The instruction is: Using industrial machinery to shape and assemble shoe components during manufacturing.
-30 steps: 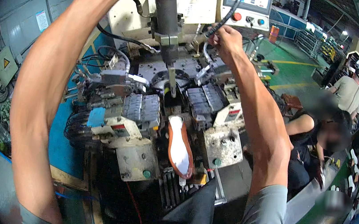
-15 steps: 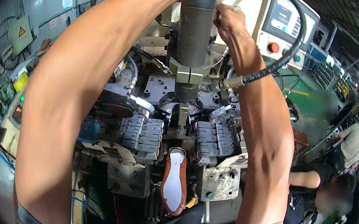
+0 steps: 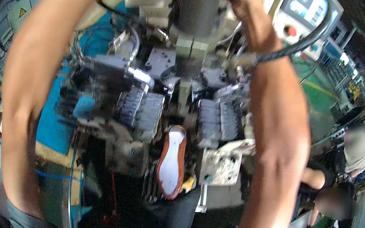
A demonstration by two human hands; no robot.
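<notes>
My left forearm (image 3: 38, 60) reaches up past the top edge, and its hand is out of the picture. Beside the dark upright cylinder (image 3: 199, 6), at the top, my right hand (image 3: 247, 1) is raised with its fingers curled in. What those fingers close on, if anything, is blurred and partly cut off. Between and below my arms, a reddish-brown shoe upper (image 3: 181, 164) with a white insole (image 3: 170, 158) lies sole side up at the front of the machine. Neither hand touches it. Ridged metal pad blocks, left (image 3: 140, 109) and right (image 3: 219, 118), flank the space just behind it.
A black hose (image 3: 297, 48) curves over my right forearm. Behind it stands a control panel with a screen (image 3: 301, 9) and a red button (image 3: 289, 31). A blue sheet (image 3: 56, 119) lies left of the machine. Two people sit at the right near several shoe pieces.
The view has shifted, so the machine and shoe appear higher and slightly left. My left arm has swung outward to the left, and its hand is still out of view. My right hand stays raised.
</notes>
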